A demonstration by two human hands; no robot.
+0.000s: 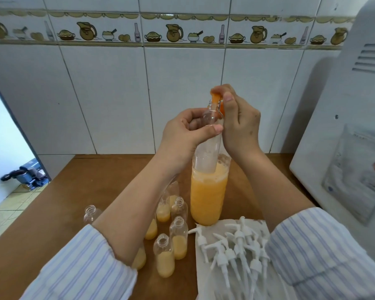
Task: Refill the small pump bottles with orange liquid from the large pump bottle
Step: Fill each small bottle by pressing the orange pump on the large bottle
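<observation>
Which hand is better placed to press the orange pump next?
Right. The right hand already sits on the orange pump head, while the left hand grips the small bottle under the nozzle.

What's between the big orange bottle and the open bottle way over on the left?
In the head view, small bottles, some part-filled with orange liquid, and the person's left forearm lie between the large bottle and the leftmost empty bottle.

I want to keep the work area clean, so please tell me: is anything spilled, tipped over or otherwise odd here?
No spill shows on the brown wooden table. One oddity: the left hand holds a clear small plastic bottle tilted at the orange pump nozzle under the right hand.
</observation>
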